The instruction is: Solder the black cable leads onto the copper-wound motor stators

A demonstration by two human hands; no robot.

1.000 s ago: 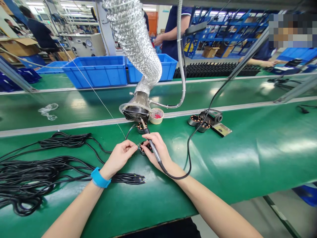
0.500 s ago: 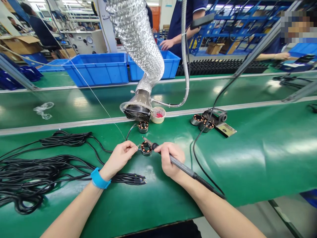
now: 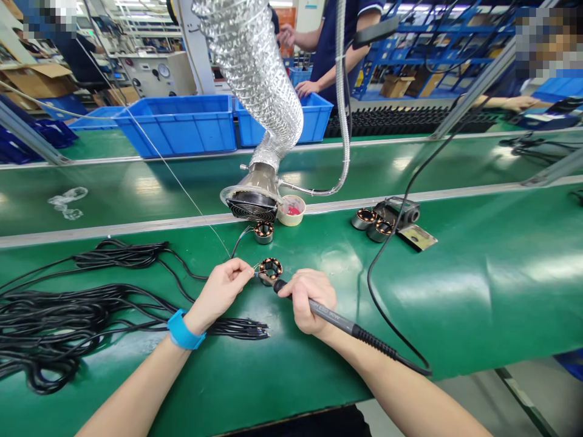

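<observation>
My right hand point(image 3: 314, 301) is closed around the grey handle of a soldering iron point(image 3: 334, 317). Its tip reaches the left side of a motor stator point(image 3: 272, 270), a metal ring with copper windings. On the stator's left, my left hand point(image 3: 228, 282) pinches thin wires point(image 3: 255, 271) close to the iron's tip. Whether tip and wires touch is too small to tell. A second stator point(image 3: 263, 232) with a black cable attached stands just behind, under the fan-fitted hood point(image 3: 252, 197) of a foil duct.
Bundled black cables point(image 3: 82, 321) lie at left, their stripped ends point(image 3: 255, 329) near my left wrist. A tub with red contents point(image 3: 292, 210) stands by the hood. At right are two stators point(image 3: 371, 224) and an iron stand point(image 3: 405, 212). Blue bins point(image 3: 182, 127) and a co-worker point(image 3: 341, 54) are beyond.
The soldering iron's tip has moved down and slightly left, from above the stator to the wires at its left side. My left hand has barely moved. The co-worker's hands have shifted.
</observation>
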